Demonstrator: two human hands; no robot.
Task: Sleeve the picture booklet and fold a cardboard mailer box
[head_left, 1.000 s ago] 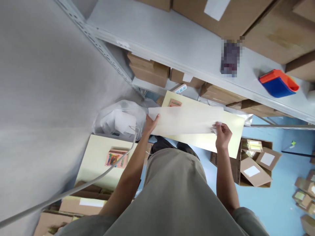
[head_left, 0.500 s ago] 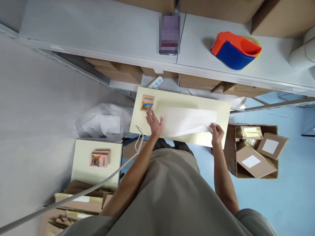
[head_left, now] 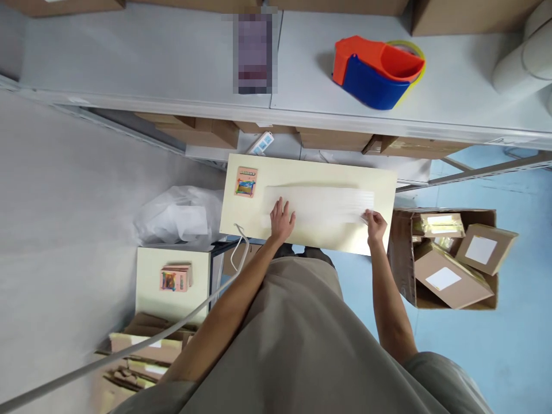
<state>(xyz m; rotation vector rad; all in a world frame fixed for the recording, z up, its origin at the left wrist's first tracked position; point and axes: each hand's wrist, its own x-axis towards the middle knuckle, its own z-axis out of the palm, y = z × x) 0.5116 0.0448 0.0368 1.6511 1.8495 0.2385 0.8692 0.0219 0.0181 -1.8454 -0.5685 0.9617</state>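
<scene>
We rest the splayed left hand [head_left: 282, 221] on the translucent sheet [head_left: 323, 204] and pinch its corner in the right hand [head_left: 375, 225], presumably so it lies smooth on the table [head_left: 310, 172].

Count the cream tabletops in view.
2: one cream rectangular tabletop under the thin white sheet; another cream rectangular tabletop at lower left, bearing pink pictured packs. Others may be hidden.
</scene>
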